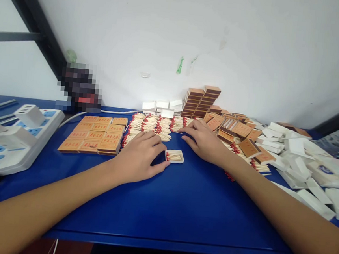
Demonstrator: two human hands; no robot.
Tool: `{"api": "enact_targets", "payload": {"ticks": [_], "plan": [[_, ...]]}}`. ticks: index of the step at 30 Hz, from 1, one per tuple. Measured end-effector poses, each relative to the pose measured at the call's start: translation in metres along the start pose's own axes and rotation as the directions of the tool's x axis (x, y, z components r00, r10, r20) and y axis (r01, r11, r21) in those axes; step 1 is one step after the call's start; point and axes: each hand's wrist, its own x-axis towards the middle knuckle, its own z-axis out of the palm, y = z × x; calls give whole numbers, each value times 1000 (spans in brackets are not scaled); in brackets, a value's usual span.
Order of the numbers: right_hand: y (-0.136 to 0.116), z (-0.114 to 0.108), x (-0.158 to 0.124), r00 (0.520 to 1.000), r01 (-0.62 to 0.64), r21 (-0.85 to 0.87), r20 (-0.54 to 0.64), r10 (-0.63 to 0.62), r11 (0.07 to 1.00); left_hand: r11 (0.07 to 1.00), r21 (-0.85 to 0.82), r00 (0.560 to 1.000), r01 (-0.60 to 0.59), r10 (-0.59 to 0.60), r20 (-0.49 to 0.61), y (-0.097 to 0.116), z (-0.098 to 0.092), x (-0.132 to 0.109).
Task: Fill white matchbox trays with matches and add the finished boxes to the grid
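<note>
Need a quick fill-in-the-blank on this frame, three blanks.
The small white tray between the left hand and right hand holds ____.
The tabletop is coloured ____.
The flat grid of orange boxes lies on the person's ____ side.
Missing: matches; blue; left.

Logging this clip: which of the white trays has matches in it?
The tray alone between the hands, at the thumb of the left hand: red-tipped matches lie in it. Those in the right heap and the back row look empty.
</note>
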Motion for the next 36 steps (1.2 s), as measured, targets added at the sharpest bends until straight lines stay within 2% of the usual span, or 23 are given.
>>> {"api": "enact_targets", "payload": {"ticks": [12,23,28,36], "plan": [[1,1,3,999,-39,67,-9,40,997,1000,-9,1000,-6,6,-7,0,0,0],[-10,-15,-3,998,-52,60,49,49,997,1000,0,1000,-10,10,-8,0,0,0],[-16,-8,-3,998,-51,80,48,47,995,1000,-3,1000,-7,7,-2,0,0,0],[-14,3,2,999,-46,106,-20,49,993,1000,1,1000,-12,12,-3,-1,0,0]]}}
